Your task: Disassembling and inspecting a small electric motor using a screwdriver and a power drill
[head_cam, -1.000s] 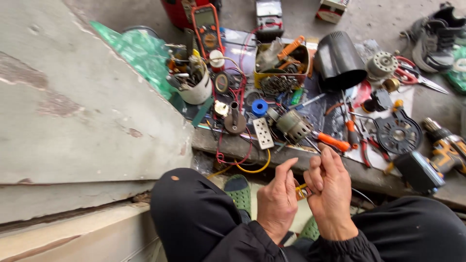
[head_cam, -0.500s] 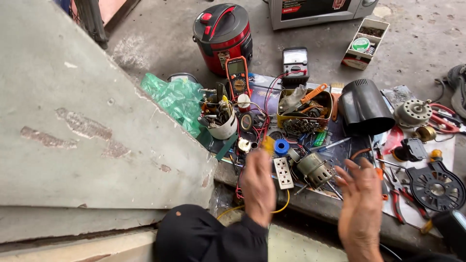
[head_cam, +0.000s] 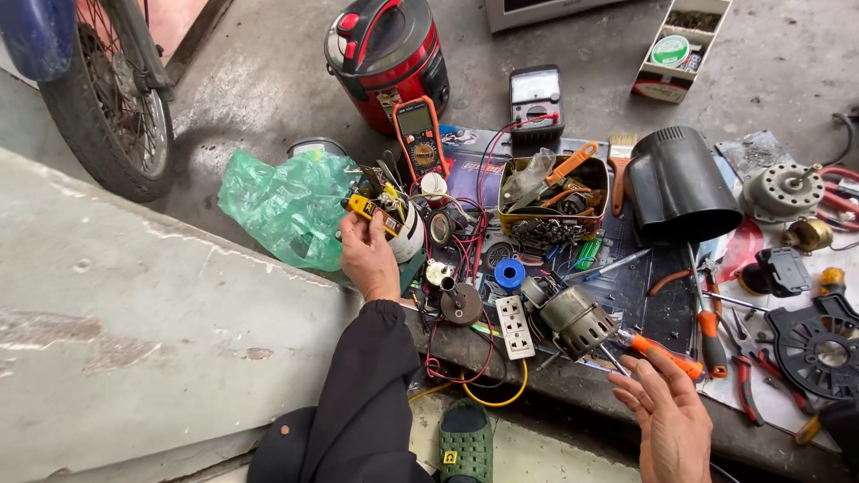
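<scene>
Your left hand (head_cam: 369, 259) was extended forward and to the left, the dark sleeve (head_cam: 371, 385) running up from the near edge of the view, wrist straight and back of the hand facing the camera. Its fingers were closed on a yellow-handled tool (head_cam: 369, 207), which stood among other tools in a white cup (head_cam: 407, 234). The cup stood on the floor just right of a crumpled green plastic bag (head_cam: 282, 206) and near an orange multimeter (head_cam: 419, 139).

Your right hand (head_cam: 667, 416) was held low at the near right, palm turned up and toward the left. Its fingers were spread apart and slightly curled, holding nothing. The fingertips (head_cam: 651, 360) lay just beside the orange handle of a screwdriver (head_cam: 662, 351), and whether they touched it could not be determined.

Between the two hands lay a small electric motor (head_cam: 577, 320), a white socket strip (head_cam: 514, 326) and a blue spool (head_cam: 508, 273). Farther away stood a yellow tin of parts (head_cam: 550, 210), a black cone-shaped housing (head_cam: 680, 188) and a red rice cooker (head_cam: 386, 54). A green sandal (head_cam: 465, 443) showed at the near edge.
</scene>
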